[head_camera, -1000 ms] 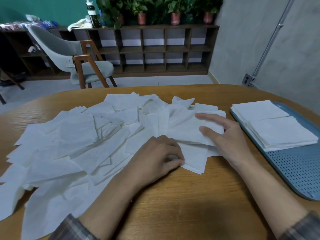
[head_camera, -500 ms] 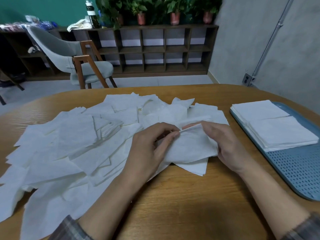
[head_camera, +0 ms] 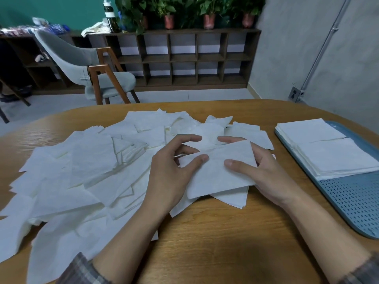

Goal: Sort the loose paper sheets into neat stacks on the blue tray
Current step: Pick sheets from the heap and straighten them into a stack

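Note:
A wide heap of loose white paper sheets (head_camera: 82, 177) covers the left and middle of the wooden table (head_camera: 215, 242). Both hands hold one white sheet (head_camera: 217, 175) just above the heap's right end. My left hand (head_camera: 172, 177) pinches its left edge between thumb and fingers. My right hand (head_camera: 264, 171) grips its right side, thumb on top and fingers underneath. The blue perforated tray (head_camera: 352, 203) lies at the right edge, carrying two neat white stacks (head_camera: 328, 152) on its far half.
Beyond the table's far edge stand a grey chair with wooden legs (head_camera: 92, 72) and a low dark shelf unit (head_camera: 184, 58) with potted plants on top. A grey wall (head_camera: 328, 48) rises to the right.
Both hands have lifted one sheet off the heap. The left hand moved from pressing on the pile to pinching the sheet's left edge; the right hand slid under its right side.

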Tool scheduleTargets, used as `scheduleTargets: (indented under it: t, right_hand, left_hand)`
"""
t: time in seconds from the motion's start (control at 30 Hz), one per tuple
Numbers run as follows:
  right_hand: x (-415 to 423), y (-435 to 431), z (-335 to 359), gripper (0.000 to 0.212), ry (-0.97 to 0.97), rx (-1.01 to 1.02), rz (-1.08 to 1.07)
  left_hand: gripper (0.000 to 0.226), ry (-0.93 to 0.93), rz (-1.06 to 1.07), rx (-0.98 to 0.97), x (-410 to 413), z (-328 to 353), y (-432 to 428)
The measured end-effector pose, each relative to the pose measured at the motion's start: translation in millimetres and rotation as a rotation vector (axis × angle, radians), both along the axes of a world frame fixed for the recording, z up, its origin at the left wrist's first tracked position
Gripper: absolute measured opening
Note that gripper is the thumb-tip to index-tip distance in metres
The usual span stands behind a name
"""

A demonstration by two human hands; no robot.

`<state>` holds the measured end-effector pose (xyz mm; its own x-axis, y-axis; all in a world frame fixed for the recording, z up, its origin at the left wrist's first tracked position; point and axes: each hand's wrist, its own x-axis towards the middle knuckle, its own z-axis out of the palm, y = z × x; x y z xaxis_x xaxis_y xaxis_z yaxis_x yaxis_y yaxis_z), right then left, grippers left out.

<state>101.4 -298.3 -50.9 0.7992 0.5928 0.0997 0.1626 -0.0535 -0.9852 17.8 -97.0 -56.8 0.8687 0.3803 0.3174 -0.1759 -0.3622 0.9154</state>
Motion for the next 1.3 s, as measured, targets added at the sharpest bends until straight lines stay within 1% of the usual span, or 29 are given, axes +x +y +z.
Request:
scheduleTargets:
  t: [0.1,0.23,0.33,0.4,0.43,0.47,0.5,0.53,0.6,0.63,0.7,0.77,0.8,0.83,0.9,0.93,0.97,1.03,1.07,1.1,1.13,1.17,1.2,1.23,1.3]
  right_hand:
    - [-1,0,2,0.052,-0.030,-0.010,-0.002]
    - [-3,2,2,0.054,-0.090,-0.037,-0.018]
    - [-1,3,2,0.057,-0.096,-0.043,-0.068]
    - [-1,3,3,0.064,-0.068,0.037,-0.071]
    - [-1,2,3,0.067,-0.021,0.128,-0.058]
    - [0,1,4,0.070,0.040,0.219,-0.043]
    - [0,0,5,0.072,0.086,0.281,-0.034]
    - [0,-1,5,0.072,0.096,0.294,-0.047]
    - [3,0,3,0.071,0.014,0.197,-0.117]
    - [4,0,2,0.071,-0.026,0.132,-0.139]
    - [6,-1,-1,0.071,-0.015,0.104,-0.117]
    - [5,-4,0,0.064,0.083,0.172,-0.023]
    - [4,-4,2,0.057,0.111,0.183,0.020]
    - [4,-5,3,0.047,0.096,0.158,0.044]
    - [4,-6,0,0.026,-0.023,0.054,-0.005]
    - [5,-6,-2,0.023,-0.079,0.001,-0.058]
    - [6,-6,-4,0.024,-0.120,-0.044,-0.117]
    - [8,-6,-4,0.027,-0.169,-0.083,-0.219]
    - [10,-7,-5,0.028,-0.185,-0.081,-0.255]
    - [12,-8,-7,0.028,-0.193,-0.072,-0.281]
    - [14,-9,-8,0.029,-0.195,-0.067,-0.296]
    - [15,-9,-9,0.029,-0.198,-0.068,-0.303]
    - [16,-8,-10,0.029,-0.201,-0.071,-0.304]
    - [15,-8,-10,0.029,-0.206,-0.075,-0.301]
    - [15,-7,-10,0.029,-0.215,-0.088,-0.297]
  left_hand:
    - [0.034,0.005,0.000,0.001,0,1,0]
    - [0.032,-0.011,0.018,0.025,-1,2,0]
    - [0.032,-0.025,0.054,0.085,0,-3,-1]
    - [0.034,-0.036,0.098,0.134,2,-5,0]
    - [0.037,-0.025,0.092,0.105,2,-4,0]
    - [0.039,0.009,0.061,0.036,1,-1,0]
    - [0.039,0.057,0.005,-0.049,1,2,0]
    - [0.039,0.096,-0.055,-0.126,0,4,0]
    - [0.039,0.127,-0.113,-0.197,-1,6,-2]
    - [0.040,0.118,-0.110,-0.192,-2,5,-3]
    - [0.043,0.082,-0.074,-0.113,-2,2,-3]
    - [0.043,0.052,-0.048,-0.041,-1,-1,-3]
    - [0.042,0.040,-0.042,-0.015,-1,-2,-2]
    - [0.042,0.034,-0.041,0.008,-1,-3,-2]
    - [0.046,0.029,-0.045,0.063,0,-6,-3]
    - [0.049,0.009,-0.027,0.139,0,-9,-4]
    - [0.053,-0.027,0.003,0.260,0,-11,-4]
    - [0.050,-0.121,0.020,0.497,1,-14,-4]
    - [0.042,-0.150,-0.028,0.562,1,-16,-4]
    - [0.032,-0.144,-0.120,0.597,1,-16,-3]
    - [0.024,-0.092,-0.238,0.630,1,-16,-3]
    - [0.022,-0.002,-0.352,0.670,1,-18,-3]
    - [0.025,0.092,-0.434,0.706,1,-21,-3]
    - [0.027,0.149,-0.477,0.728,2,-24,-4]
    - [0.022,0.145,-0.489,0.724,4,-27,-6]
